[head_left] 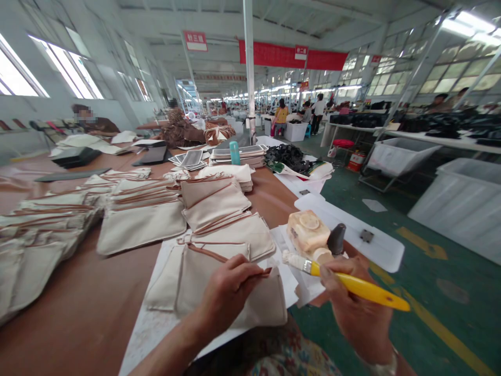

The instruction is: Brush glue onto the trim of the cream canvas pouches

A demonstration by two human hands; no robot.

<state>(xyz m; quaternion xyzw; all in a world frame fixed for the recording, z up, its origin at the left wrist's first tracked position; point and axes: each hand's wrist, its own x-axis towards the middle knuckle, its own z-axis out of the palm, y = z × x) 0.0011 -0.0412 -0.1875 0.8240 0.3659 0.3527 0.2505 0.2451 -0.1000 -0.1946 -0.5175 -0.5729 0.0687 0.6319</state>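
Note:
My right hand [358, 308] grips a yellow-handled paintbrush [348, 284], its pale bristles pointing left toward a small pot at the table edge. Pinched in my left hand [230, 287] is the brown-trimmed edge of a beige fabric pouch [211, 279], which lies flat on a white sheet [146, 329]. Just past the brush stands a squarish, stained glue container [307, 230] with a round cap. A dark grey object [336, 238] sits beside it. More beige pouches [230, 201] overlap right behind the one I hold.
Rows of beige pouches [143, 224] cover the brown table [105, 292] to the left. Farther back are a teal bottle [235, 152] and black scraps [289, 159]. White bins [462, 203] stand on the green floor at right. A person [94, 121] sits across at far left.

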